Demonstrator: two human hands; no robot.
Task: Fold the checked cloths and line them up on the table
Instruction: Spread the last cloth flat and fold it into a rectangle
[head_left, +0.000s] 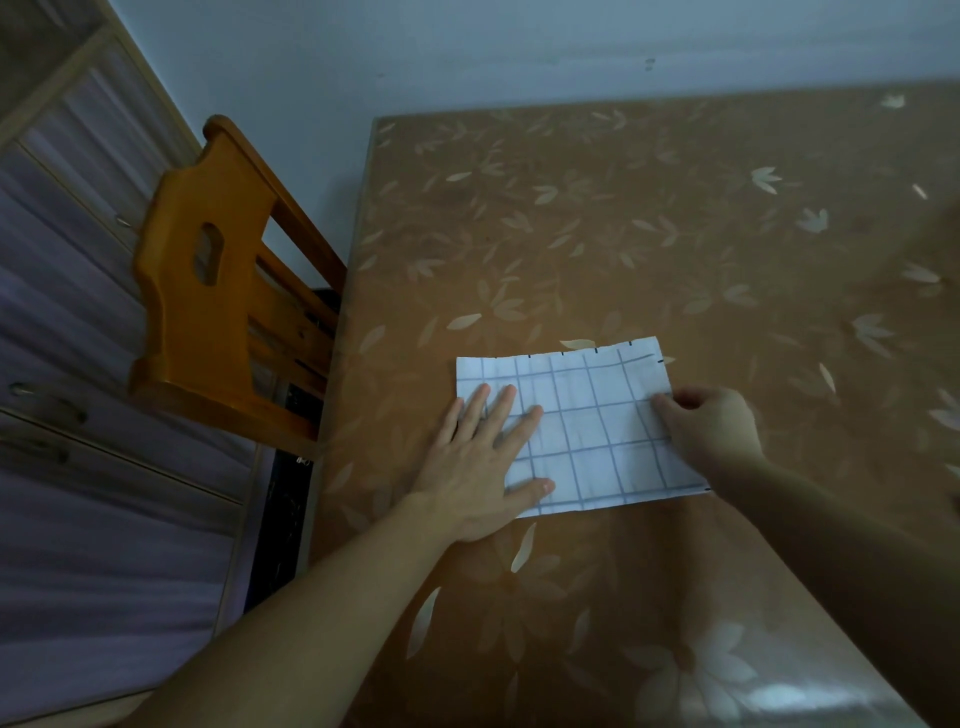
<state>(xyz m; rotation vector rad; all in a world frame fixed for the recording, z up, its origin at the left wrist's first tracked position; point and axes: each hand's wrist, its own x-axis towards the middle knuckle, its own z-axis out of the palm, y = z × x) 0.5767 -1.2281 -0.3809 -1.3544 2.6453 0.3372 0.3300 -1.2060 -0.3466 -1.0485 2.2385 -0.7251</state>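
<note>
Checked cloth (587, 415) looks light and limp: left hand (483, 462) presses it flat, fingers spread; right hand (709, 431) pinches its right edge, the sensible hold.

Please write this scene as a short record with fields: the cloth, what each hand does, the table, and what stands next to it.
cloth: one white checked cloth with a blue grid, lying flat as a rectangle on the table
left hand: left hand pressed flat, fingers spread, on the cloth's left part
right hand: right hand at the cloth's right edge, fingers curled on it; whether it pinches the edge cannot be told
table: table with a brown leaf-patterned cover
other cloths: none visible
beside table: wooden chair at the table's left side
</note>
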